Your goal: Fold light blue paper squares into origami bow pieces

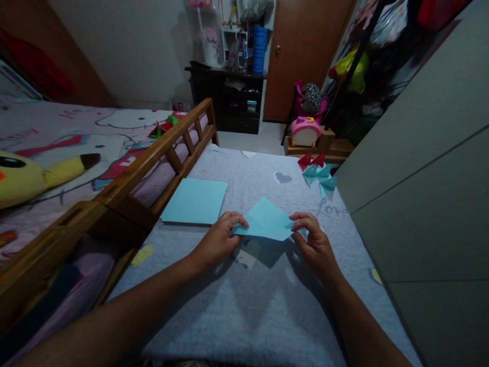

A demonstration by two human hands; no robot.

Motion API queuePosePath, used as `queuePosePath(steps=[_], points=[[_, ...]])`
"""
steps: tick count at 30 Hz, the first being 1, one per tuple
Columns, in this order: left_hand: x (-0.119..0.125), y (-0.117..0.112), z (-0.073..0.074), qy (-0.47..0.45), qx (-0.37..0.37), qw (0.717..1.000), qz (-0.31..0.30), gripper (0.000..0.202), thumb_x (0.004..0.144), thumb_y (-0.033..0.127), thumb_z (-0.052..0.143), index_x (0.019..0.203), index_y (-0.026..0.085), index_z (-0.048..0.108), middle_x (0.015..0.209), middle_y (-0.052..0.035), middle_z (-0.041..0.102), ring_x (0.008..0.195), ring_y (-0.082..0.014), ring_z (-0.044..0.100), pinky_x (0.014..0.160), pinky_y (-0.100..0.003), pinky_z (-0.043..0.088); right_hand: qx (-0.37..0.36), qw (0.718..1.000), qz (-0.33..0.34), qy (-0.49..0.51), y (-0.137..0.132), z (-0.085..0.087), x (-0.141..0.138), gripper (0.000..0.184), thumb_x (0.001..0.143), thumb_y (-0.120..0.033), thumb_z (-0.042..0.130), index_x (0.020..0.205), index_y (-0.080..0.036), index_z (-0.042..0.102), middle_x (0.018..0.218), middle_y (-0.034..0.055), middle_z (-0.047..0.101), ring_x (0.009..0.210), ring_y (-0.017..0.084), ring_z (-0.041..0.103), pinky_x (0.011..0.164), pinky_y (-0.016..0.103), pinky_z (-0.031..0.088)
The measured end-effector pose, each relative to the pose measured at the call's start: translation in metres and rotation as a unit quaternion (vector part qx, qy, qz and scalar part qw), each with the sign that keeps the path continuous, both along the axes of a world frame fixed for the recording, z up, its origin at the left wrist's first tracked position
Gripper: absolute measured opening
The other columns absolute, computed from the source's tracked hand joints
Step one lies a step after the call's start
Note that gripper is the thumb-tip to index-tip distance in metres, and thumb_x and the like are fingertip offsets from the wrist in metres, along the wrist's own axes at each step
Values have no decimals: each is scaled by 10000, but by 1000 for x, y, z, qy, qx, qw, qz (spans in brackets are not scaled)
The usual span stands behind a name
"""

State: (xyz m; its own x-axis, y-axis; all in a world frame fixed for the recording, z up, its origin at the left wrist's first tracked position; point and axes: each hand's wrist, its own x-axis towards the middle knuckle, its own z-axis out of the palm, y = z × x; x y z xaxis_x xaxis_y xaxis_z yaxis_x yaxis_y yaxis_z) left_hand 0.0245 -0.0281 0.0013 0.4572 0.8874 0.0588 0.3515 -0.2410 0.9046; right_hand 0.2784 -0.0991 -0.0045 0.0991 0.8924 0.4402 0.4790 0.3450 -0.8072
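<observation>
A light blue paper sheet (266, 220), folded into a triangle, is lifted slightly above the grey bed sheet (244, 306). My left hand (218, 239) pinches its left corner with closed fingers. My right hand (312, 240) pinches its right corner the same way. A stack of flat light blue paper (195, 201) lies just left of my left hand. Several folded paper pieces, red (311, 160) and teal (320, 179), sit at the far right of the bed.
A wooden bed rail (153, 158) runs along the left, with a second bed and a yellow plush toy (34, 176) beyond it. A grey wardrobe (428, 178) borders the right. A dark shelf (229, 97), a door and toys stand at the back.
</observation>
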Motion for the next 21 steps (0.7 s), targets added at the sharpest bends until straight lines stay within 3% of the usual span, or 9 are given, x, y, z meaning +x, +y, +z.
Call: queuePosePath(steps=[2,4,6,9,12,16,21], points=[[5,0,1,-21,-54,998,25,111,742,165,645,841,212,667,904,-41,621,884,-194,621,760,-293,506,6,1000,-5,-11,-1,1,1,92,870,-160,567,871,-249,587,1131,61,590,1129,239,547,999,434,395],[11,0,3,-41,-118,991,39,78,765,232,652,833,197,644,688,6,567,634,-148,563,572,-244,445,1,999,-19,-26,-2,2,1,90,872,-164,560,878,-249,590,1188,71,562,1188,252,522,1037,458,377],[14,-2,4,-64,-119,990,44,96,783,271,642,837,191,636,624,26,539,553,-128,511,518,-233,406,-8,998,-49,-41,-2,2,2,122,866,-182,558,958,-253,596,1256,89,533,1252,268,486,1076,486,357],[16,-2,4,-70,-8,996,59,49,776,228,618,794,195,649,735,-1,612,687,-160,578,653,-279,488,-45,993,-106,-26,-1,-1,3,332,858,-229,548,1189,-260,538,1360,120,483,1313,280,447,1071,501,390],[15,-2,1,-50,58,995,69,93,760,163,578,794,199,656,831,-16,649,810,-185,618,797,-323,509,-108,987,-110,52,0,-6,5,422,864,-281,549,1277,-273,463,1365,128,510,1201,256,551,963,438,498],[12,0,-5,-34,88,994,53,123,775,141,574,839,194,666,880,-22,661,869,-184,635,827,-309,500,-150,979,-79,115,1,-10,7,306,864,-309,561,1165,-262,529,1213,105,615,1019,223,637,856,374,547],[9,2,-10,-37,120,991,46,124,827,168,602,925,195,673,938,-35,678,905,-183,645,838,-302,504,-123,985,-93,76,3,-11,12,152,838,-286,559,958,-227,631,1206,110,598,1093,246,604,923,414,517]])
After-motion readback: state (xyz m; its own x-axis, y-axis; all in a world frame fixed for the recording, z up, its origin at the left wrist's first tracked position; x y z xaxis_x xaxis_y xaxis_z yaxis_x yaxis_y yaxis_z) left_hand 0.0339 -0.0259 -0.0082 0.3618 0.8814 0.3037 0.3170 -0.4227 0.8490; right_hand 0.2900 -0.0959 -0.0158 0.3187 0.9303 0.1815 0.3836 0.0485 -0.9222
